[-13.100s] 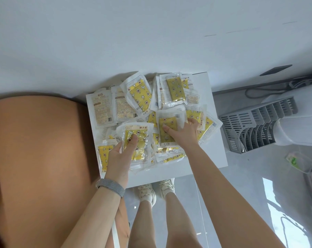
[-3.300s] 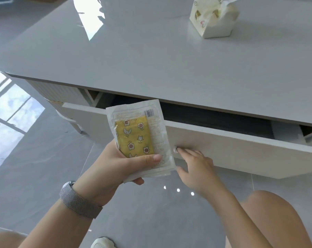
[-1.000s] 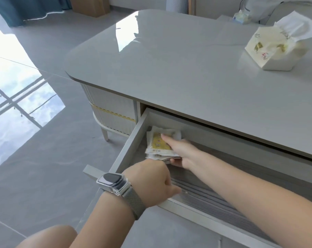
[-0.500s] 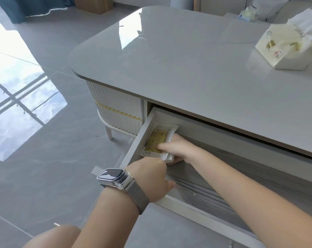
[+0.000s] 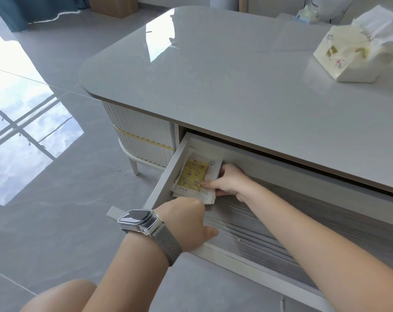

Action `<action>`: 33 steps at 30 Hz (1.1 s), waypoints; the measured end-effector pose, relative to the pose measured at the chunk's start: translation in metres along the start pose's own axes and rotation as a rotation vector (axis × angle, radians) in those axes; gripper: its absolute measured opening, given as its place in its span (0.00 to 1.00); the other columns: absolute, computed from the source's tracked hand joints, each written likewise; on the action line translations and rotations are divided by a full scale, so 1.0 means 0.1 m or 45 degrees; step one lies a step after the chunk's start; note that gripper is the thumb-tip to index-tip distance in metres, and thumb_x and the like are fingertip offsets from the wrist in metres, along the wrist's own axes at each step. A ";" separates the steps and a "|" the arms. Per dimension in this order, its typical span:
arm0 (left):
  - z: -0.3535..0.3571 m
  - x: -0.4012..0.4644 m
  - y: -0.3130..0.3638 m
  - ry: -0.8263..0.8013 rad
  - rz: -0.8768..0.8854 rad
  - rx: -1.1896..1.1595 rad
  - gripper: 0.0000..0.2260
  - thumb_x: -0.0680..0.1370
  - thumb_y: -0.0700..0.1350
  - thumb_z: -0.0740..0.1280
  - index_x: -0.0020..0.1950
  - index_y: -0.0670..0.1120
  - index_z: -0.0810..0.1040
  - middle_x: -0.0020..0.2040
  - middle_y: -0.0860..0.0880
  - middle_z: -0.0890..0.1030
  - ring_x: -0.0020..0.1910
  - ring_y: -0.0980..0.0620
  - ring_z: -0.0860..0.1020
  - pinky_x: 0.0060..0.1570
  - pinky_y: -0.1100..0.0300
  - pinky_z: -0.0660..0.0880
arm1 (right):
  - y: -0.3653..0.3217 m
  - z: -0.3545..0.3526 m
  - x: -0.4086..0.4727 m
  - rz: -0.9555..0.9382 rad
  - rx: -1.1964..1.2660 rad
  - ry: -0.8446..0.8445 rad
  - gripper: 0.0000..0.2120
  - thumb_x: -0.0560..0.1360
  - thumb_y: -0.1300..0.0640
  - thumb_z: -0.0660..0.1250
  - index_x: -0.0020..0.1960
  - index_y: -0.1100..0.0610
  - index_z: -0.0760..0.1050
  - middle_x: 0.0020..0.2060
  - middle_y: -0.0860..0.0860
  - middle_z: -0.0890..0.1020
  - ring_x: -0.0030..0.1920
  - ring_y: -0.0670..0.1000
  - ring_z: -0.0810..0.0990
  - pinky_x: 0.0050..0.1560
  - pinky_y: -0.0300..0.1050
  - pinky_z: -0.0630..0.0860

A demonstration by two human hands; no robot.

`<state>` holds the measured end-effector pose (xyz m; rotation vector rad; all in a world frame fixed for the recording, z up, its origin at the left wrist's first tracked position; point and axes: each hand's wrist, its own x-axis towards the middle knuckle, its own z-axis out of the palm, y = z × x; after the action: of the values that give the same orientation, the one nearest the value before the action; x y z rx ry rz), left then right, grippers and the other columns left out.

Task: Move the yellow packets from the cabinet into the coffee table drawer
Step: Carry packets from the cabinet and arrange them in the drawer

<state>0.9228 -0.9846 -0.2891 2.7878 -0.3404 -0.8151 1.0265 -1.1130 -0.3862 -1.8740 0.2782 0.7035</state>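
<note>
Your right hand (image 5: 230, 182) pinches the stack of yellow packets (image 5: 194, 176) into the drawer's (image 5: 161, 183) far-left corner, keeping it tidy, while your left hand (image 5: 186, 224) grips the front edge, steadying it.

A home living room: a low grey-topped bench (image 5: 236, 70) with an open drawer (image 5: 247, 158) around the hands, a tissue pack (image 5: 351, 57) beyond them, glossy grey floor tiles (image 5: 62, 181) and a teal curtain (image 5: 15, 12) far left.
</note>
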 end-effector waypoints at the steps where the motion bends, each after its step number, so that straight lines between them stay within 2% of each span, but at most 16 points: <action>1: 0.00 0.00 0.00 0.004 0.000 0.007 0.23 0.80 0.57 0.61 0.30 0.46 0.61 0.38 0.44 0.73 0.47 0.43 0.77 0.40 0.61 0.66 | 0.04 0.05 0.02 -0.061 -0.042 0.048 0.22 0.68 0.63 0.77 0.60 0.62 0.76 0.56 0.57 0.82 0.55 0.55 0.82 0.52 0.50 0.82; 3: 0.01 0.01 0.00 0.012 -0.003 0.018 0.23 0.80 0.57 0.61 0.30 0.46 0.61 0.36 0.44 0.71 0.50 0.43 0.78 0.40 0.61 0.65 | 0.11 0.12 0.05 -0.151 -0.082 0.135 0.18 0.69 0.61 0.77 0.57 0.58 0.78 0.54 0.54 0.83 0.55 0.53 0.82 0.55 0.49 0.80; 7: 0.03 0.02 0.02 0.019 -0.004 0.043 0.22 0.80 0.57 0.59 0.31 0.46 0.61 0.44 0.42 0.76 0.50 0.46 0.76 0.42 0.61 0.66 | 0.15 0.14 0.13 -0.209 -0.243 0.195 0.18 0.69 0.55 0.78 0.57 0.55 0.79 0.52 0.52 0.84 0.53 0.53 0.82 0.54 0.54 0.81; 12: 0.06 0.07 0.01 0.024 0.009 0.018 0.20 0.81 0.58 0.58 0.36 0.44 0.70 0.38 0.48 0.72 0.43 0.48 0.73 0.43 0.62 0.67 | -0.15 0.00 -0.13 -0.220 -1.093 0.098 0.21 0.72 0.38 0.68 0.55 0.54 0.77 0.46 0.50 0.81 0.47 0.52 0.81 0.46 0.45 0.80; 14: 0.08 0.09 0.00 0.038 0.007 0.023 0.19 0.81 0.58 0.58 0.41 0.45 0.73 0.42 0.48 0.74 0.44 0.49 0.73 0.44 0.62 0.68 | -0.28 -0.12 -0.49 -0.206 -1.312 0.054 0.24 0.75 0.37 0.64 0.53 0.58 0.75 0.42 0.51 0.79 0.42 0.51 0.78 0.41 0.43 0.76; 15: 0.10 0.09 0.00 0.034 0.004 0.035 0.18 0.81 0.59 0.58 0.42 0.45 0.74 0.44 0.47 0.75 0.46 0.48 0.75 0.44 0.62 0.69 | -0.30 -0.20 -0.73 -0.258 -1.363 0.059 0.25 0.75 0.36 0.62 0.55 0.57 0.76 0.44 0.50 0.80 0.44 0.51 0.79 0.43 0.44 0.77; 18: 0.12 0.07 0.03 0.060 0.045 0.083 0.21 0.81 0.61 0.55 0.38 0.46 0.72 0.40 0.48 0.75 0.43 0.48 0.75 0.41 0.62 0.67 | -0.16 -0.48 -1.59 -0.413 -1.402 -0.121 0.26 0.71 0.26 0.51 0.61 0.39 0.68 0.54 0.36 0.75 0.57 0.43 0.75 0.57 0.45 0.74; 20: 0.14 0.02 0.09 0.024 0.123 0.032 0.27 0.78 0.66 0.54 0.34 0.44 0.71 0.34 0.50 0.74 0.38 0.50 0.74 0.38 0.61 0.68 | 0.10 -0.67 -2.04 -0.384 -1.435 -0.343 0.30 0.60 0.19 0.35 0.57 0.25 0.56 0.54 0.26 0.66 0.58 0.32 0.65 0.60 0.35 0.67; 22: 0.16 -0.07 0.18 -0.082 0.187 -0.049 0.30 0.73 0.73 0.54 0.39 0.47 0.77 0.36 0.51 0.79 0.39 0.54 0.77 0.41 0.61 0.74 | 0.52 -0.77 -2.33 -0.310 -1.264 -0.278 0.32 0.52 0.21 0.22 0.54 0.15 0.46 0.57 0.16 0.54 0.58 0.24 0.59 0.58 0.20 0.56; 23: 0.16 -0.12 0.22 -0.103 0.195 -0.054 0.30 0.70 0.75 0.54 0.43 0.51 0.80 0.40 0.55 0.81 0.43 0.58 0.78 0.45 0.61 0.75 | 0.68 -0.80 -2.42 -0.300 -1.178 -0.213 0.32 0.54 0.21 0.23 0.56 0.15 0.47 0.57 0.14 0.54 0.57 0.22 0.59 0.55 0.16 0.55; 24: 0.17 -0.15 0.24 -0.092 0.193 -0.040 0.30 0.69 0.77 0.53 0.46 0.54 0.80 0.43 0.58 0.81 0.45 0.61 0.78 0.48 0.61 0.75 | 0.77 -0.87 -2.42 -0.272 -1.186 -0.215 0.29 0.61 0.20 0.30 0.58 0.18 0.56 0.55 0.16 0.62 0.55 0.22 0.63 0.53 0.16 0.59; 25: 0.18 -0.17 0.26 -0.060 0.200 -0.014 0.31 0.67 0.78 0.52 0.48 0.56 0.79 0.45 0.60 0.81 0.47 0.62 0.77 0.50 0.61 0.74 | 0.86 -0.92 -2.40 -0.319 -1.182 -0.128 0.24 0.70 0.22 0.40 0.57 0.25 0.65 0.50 0.21 0.70 0.51 0.26 0.69 0.49 0.19 0.66; 27: 0.23 -0.21 0.29 0.008 0.239 0.048 0.35 0.64 0.80 0.47 0.50 0.57 0.76 0.47 0.61 0.79 0.48 0.63 0.75 0.50 0.61 0.72 | 1.04 -0.96 -2.39 -0.558 -1.092 0.028 0.15 0.77 0.29 0.50 0.55 0.32 0.70 0.45 0.27 0.73 0.46 0.28 0.72 0.45 0.26 0.72; 29: 0.29 -0.24 0.31 0.076 0.282 0.122 0.38 0.61 0.82 0.42 0.50 0.57 0.73 0.47 0.61 0.77 0.49 0.63 0.74 0.48 0.63 0.70 | 1.04 -0.98 -2.34 -0.566 -1.072 0.034 0.23 0.71 0.22 0.47 0.53 0.32 0.70 0.47 0.27 0.73 0.49 0.26 0.70 0.45 0.24 0.69; 31: 0.33 -0.28 0.37 0.131 0.285 0.183 0.41 0.59 0.83 0.36 0.49 0.57 0.70 0.46 0.61 0.75 0.48 0.63 0.72 0.46 0.64 0.68 | 1.04 -1.01 -2.37 -0.431 -0.986 0.057 0.34 0.59 0.15 0.39 0.54 0.29 0.67 0.55 0.26 0.69 0.56 0.28 0.67 0.49 0.25 0.67; 33: 0.38 -0.29 0.39 0.181 0.246 0.200 0.41 0.59 0.82 0.35 0.47 0.56 0.70 0.43 0.60 0.75 0.47 0.62 0.73 0.42 0.63 0.67 | 1.00 -1.01 -2.38 -0.372 -1.016 -0.022 0.35 0.55 0.15 0.36 0.53 0.27 0.65 0.58 0.26 0.66 0.58 0.30 0.65 0.51 0.27 0.67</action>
<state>0.8721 -1.0190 -0.2955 2.8769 -0.6622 -0.5657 0.8213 -1.2757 -0.2968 -2.5830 -0.3413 0.6762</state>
